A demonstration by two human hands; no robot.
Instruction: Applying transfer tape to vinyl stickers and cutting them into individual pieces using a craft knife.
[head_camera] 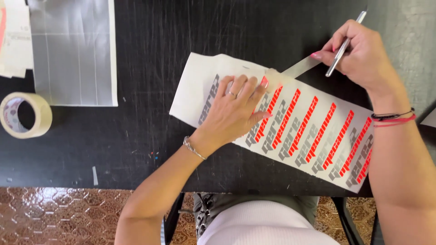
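A long white sticker sheet (313, 136) with rows of grey and red lettering lies slanted across the black table (150, 136). My left hand (234, 109) presses flat on the sheet's upper left part, fingers spread, a ring on one finger. My right hand (356, 52) is above the sheet's upper edge. It holds a thin silver tool (345, 43) like a pen and pinches a pale translucent strip (297, 69) that runs down to my left fingertips.
A roll of beige tape (25, 115) sits at the table's left edge. A silver-grey sheet (72, 50) lies at the back left, with paper beside it. The table's front edge runs below the sheet, with patterned brown floor (68, 218) under it.
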